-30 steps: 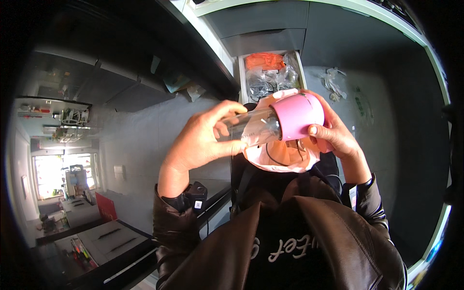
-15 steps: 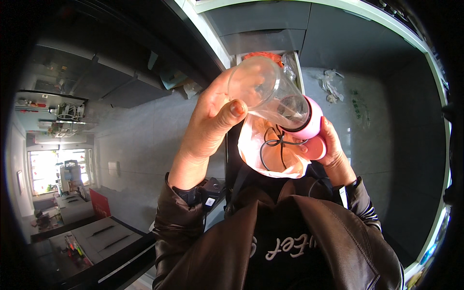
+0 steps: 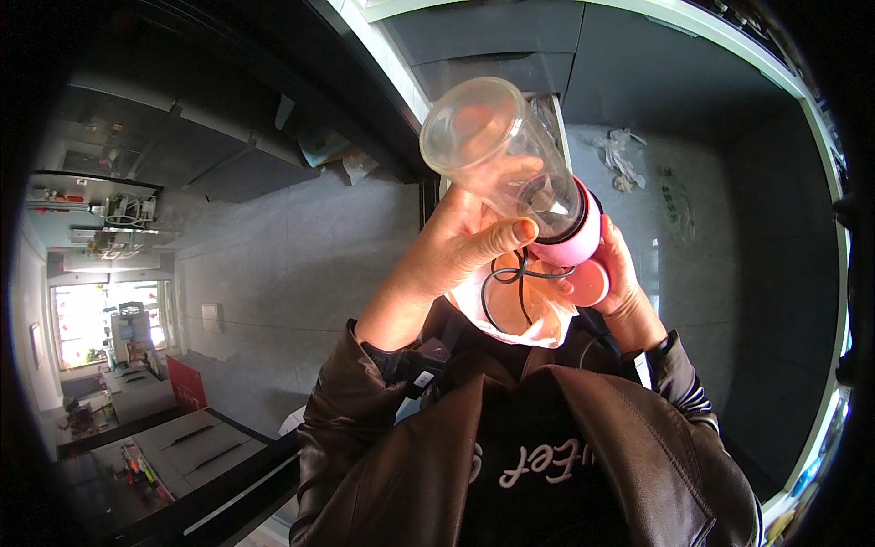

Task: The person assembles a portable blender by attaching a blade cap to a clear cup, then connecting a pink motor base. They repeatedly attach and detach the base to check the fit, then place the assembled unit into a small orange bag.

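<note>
A portable blender with a clear cup [image 3: 547, 202] and a pink base [image 3: 583, 228] is held tilted in front of me, the cup's round end up and to the left. My left hand [image 3: 460, 242] is wrapped round the lower part of the cup, thumb across its near side. My right hand [image 3: 624, 283] grips the pink base from the right. A round pink cap [image 3: 588, 283] sits against its fingers. Beneath the blender hangs a pale pink bag [image 3: 538, 328], open at the top. A looped black cable [image 3: 488, 296] shows at its mouth.
An open drawer [image 3: 561, 137] stands beyond the cup, with grey cabinet fronts [image 3: 492, 36] behind. Crumpled clear plastic [image 3: 622, 159] lies on the grey floor to the right. A dark frame [image 3: 365, 118] runs diagonally on the left.
My left hand has slid down the cup from its round end toward the pink base. The round end has shifted slightly up. My right hand keeps its grip.
</note>
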`<state>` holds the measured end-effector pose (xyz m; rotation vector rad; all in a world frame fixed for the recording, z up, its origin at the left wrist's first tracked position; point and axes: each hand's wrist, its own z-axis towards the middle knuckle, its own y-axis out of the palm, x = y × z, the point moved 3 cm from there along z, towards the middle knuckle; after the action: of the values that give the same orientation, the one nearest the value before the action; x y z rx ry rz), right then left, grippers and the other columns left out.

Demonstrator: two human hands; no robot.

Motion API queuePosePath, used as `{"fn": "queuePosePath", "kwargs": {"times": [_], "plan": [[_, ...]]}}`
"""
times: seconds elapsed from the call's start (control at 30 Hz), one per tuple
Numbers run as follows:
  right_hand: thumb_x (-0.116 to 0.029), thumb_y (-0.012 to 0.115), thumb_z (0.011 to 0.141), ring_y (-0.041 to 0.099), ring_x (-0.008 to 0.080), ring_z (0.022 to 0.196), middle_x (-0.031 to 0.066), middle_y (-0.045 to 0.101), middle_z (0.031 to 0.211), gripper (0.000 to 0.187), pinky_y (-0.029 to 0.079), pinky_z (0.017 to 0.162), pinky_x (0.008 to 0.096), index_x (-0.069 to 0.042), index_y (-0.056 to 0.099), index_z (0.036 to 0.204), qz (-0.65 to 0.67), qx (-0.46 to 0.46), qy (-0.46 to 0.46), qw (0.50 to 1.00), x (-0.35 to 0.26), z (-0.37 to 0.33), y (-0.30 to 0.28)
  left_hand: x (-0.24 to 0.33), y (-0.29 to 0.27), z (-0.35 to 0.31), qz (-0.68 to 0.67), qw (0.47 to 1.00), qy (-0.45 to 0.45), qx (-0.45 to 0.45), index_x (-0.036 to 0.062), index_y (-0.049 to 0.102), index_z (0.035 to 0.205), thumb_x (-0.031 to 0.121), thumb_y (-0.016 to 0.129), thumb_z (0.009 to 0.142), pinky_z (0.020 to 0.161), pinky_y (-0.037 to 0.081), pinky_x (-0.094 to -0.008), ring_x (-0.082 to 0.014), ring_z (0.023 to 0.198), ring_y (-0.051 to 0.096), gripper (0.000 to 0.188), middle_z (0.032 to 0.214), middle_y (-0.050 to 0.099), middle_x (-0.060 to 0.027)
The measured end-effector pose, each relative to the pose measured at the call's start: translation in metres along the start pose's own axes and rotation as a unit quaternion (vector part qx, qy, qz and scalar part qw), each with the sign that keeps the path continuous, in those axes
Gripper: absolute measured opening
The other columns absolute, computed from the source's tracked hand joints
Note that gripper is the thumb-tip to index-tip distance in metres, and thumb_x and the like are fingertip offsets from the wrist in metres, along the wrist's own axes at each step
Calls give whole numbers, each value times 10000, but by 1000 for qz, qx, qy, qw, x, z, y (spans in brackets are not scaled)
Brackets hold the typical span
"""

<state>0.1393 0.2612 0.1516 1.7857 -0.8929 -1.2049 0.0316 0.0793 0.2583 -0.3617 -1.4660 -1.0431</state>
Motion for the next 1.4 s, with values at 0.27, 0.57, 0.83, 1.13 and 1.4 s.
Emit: {"fn": "queuePosePath", "kwargs": {"times": [0.27,0.57,0.83,1.13,1.4], "plan": [[-640,566,998,672,487,1152,285,616,1378,821,654,781,459,-34,431,1535,51,16,27,998,5,3,2,-10,0,3,15,1000,22,4,72,147,1648,200,857,904,1150,448,-410,-252,1392,488,1036,1487,491,-159],[-604,636,983,721,385,1025,316,633,1322,836,630,674,381,9,434,1515,47,-38,59,996,8,1,5,-14,-7,6,6,999,14,29,116,298,1558,166,887,851,1125,496,-433,-279,1318,592,921,1409,593,-187],[-617,633,980,701,326,867,249,664,1240,787,595,619,393,-76,443,1519,36,6,35,999,14,0,6,-11,-5,-2,15,998,20,53,97,307,1549,151,886,840,1112,513,-438,-285,1303,603,917,1394,599,-202],[-543,751,934,713,327,965,230,669,1264,823,617,688,392,-55,440,1519,29,49,23,998,13,-4,5,-6,-10,-1,15,997,70,23,32,362,1504,183,918,817,1072,518,-361,-221,1260,609,897,1372,612,-126],[-524,751,939,724,329,948,229,686,1219,800,627,673,399,-31,456,1497,41,21,8,999,15,-3,6,-4,-2,-9,18,995,87,40,28,318,1494,203,927,810,1101,506,-384,-246,1284,599,933,1391,605,-158]]}}
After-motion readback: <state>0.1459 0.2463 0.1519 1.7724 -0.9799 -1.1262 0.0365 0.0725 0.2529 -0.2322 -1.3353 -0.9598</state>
